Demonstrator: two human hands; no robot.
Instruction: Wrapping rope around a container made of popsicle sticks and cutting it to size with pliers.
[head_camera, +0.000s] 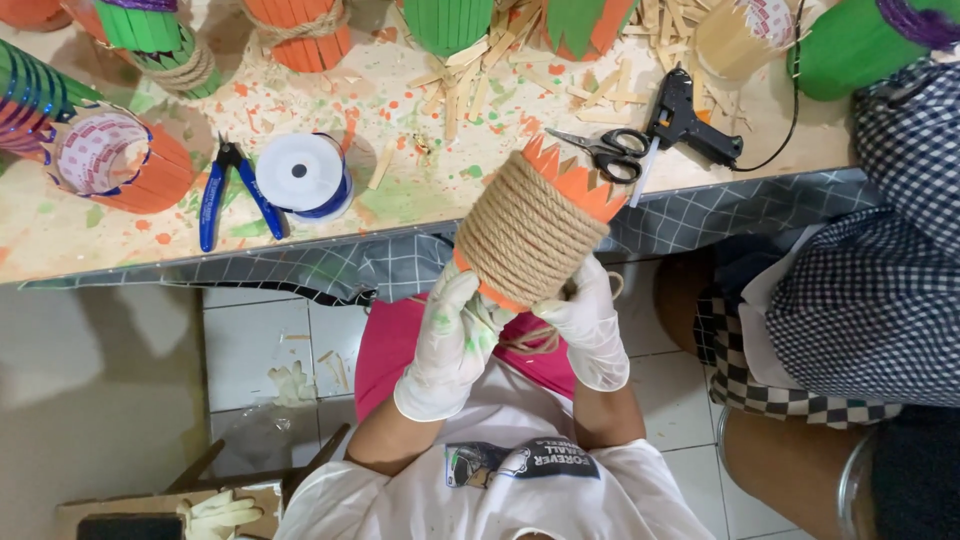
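Both my hands wear white gloves and hold an orange craft-stick pot (570, 180) wrapped in tan jute rope (525, 232). My left hand (452, 335) grips the pot's lower left side. My right hand (590, 318) grips its lower right side, with loose rope trailing below between the two hands. The pot is tilted, with its zigzag rim pointing up and to the right over the table edge.
On the paint-spattered table (80, 240) lie blue pliers (228, 190), a white ribbon spool (303, 174), black scissors (608, 150), a black glue gun (690, 125), loose wooden sticks (480, 70) and several orange and green pots. Another person in checked clothes (880, 290) sits at the right.
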